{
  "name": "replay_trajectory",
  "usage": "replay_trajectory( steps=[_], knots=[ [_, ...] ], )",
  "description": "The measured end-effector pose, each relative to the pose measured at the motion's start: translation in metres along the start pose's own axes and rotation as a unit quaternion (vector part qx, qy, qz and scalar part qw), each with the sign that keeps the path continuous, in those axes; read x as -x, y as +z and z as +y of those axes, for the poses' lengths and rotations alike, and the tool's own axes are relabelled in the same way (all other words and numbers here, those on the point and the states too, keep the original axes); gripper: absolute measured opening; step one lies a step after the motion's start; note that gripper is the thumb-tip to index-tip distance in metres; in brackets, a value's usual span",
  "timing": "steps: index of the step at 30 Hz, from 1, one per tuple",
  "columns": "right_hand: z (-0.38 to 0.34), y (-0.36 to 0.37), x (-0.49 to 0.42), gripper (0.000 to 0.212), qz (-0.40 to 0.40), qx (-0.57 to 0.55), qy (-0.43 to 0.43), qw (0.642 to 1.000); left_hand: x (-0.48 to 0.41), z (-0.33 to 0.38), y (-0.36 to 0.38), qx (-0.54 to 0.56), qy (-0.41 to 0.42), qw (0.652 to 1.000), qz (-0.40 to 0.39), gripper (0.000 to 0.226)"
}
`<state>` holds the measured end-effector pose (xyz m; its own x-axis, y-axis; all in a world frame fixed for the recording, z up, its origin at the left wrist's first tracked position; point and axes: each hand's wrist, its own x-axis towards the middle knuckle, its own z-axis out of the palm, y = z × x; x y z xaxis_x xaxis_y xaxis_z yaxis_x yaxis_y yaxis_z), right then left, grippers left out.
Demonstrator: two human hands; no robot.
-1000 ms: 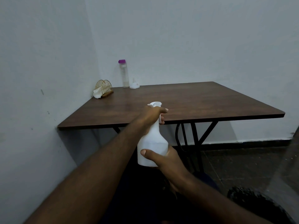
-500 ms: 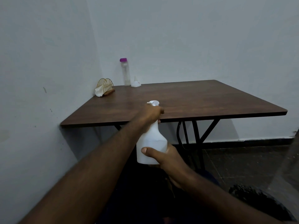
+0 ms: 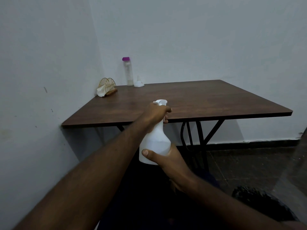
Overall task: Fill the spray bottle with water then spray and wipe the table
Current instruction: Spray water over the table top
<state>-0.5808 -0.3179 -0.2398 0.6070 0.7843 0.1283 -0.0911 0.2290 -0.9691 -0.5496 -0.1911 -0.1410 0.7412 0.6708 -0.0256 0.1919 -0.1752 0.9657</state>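
I hold a white spray bottle (image 3: 156,141) upright in front of the near edge of the brown wooden table (image 3: 207,100). My left hand (image 3: 156,113) grips the bottle's neck and spray head from above, fingers curled round it. My right hand (image 3: 164,156) grips the bottle's base from below, thumb across the front. A clear water bottle with a purple cap (image 3: 127,72) stands at the table's far edge against the wall. A white cloth (image 3: 101,92) hangs in a gold wire holder (image 3: 108,86) at the far left corner.
A small white funnel-like cap (image 3: 138,83) lies beside the water bottle. Walls close the table in at the left and back. Black metal legs (image 3: 197,138) show under the table. A dark round object (image 3: 259,203) sits on the floor at lower right.
My left hand's fingers have tightened round the spray head. The view has shifted slightly; the bottle stays in both hands at about the same place.
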Motion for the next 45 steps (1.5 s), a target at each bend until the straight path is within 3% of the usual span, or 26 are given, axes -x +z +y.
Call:
replay_trajectory(
  steps=[5,8,12,19,22,26,30,34,38,45],
  knots=[
    [0.004,-0.002,-0.004,0.046,0.004,0.054,-0.002,0.999,0.001,-0.009,-0.005,-0.004,0.036,0.999,0.031,0.041],
    [0.007,-0.004,-0.005,0.061,0.021,0.06,0.011,0.998,0.002,-0.012,-0.003,0.035,0.045,0.998,-0.003,0.042],
    [0.004,-0.006,-0.003,0.045,0.017,0.044,0.016,0.999,0.002,-0.008,0.001,0.041,0.04,0.998,-0.038,0.034],
    [0.004,-0.002,-0.003,0.051,0.031,0.05,0.022,0.998,0.0,-0.008,0.001,0.003,0.047,0.999,-0.017,0.033],
    [0.008,-0.002,-0.004,0.062,0.028,0.065,0.021,0.997,0.001,-0.01,0.003,0.011,0.057,0.998,0.005,0.039],
    [0.004,-0.009,-0.005,0.049,0.015,0.07,0.027,0.997,0.0,-0.013,0.002,0.003,0.065,0.997,0.031,0.042],
    [-0.004,-0.01,-0.006,0.043,-0.013,0.051,0.057,0.997,-0.004,-0.015,-0.005,-0.013,0.046,0.999,0.013,0.026],
    [-0.007,-0.007,-0.005,0.04,-0.034,0.039,0.078,0.996,-0.006,-0.018,-0.011,0.031,0.009,0.999,-0.007,0.031],
    [-0.006,-0.004,-0.008,0.041,-0.051,0.028,0.094,0.994,-0.007,-0.023,-0.017,0.035,-0.004,0.999,0.0,0.018],
    [-0.006,-0.003,-0.01,0.044,-0.07,0.036,0.101,0.992,-0.011,-0.023,-0.022,0.035,-0.03,0.999,0.013,0.027]
  ],
)
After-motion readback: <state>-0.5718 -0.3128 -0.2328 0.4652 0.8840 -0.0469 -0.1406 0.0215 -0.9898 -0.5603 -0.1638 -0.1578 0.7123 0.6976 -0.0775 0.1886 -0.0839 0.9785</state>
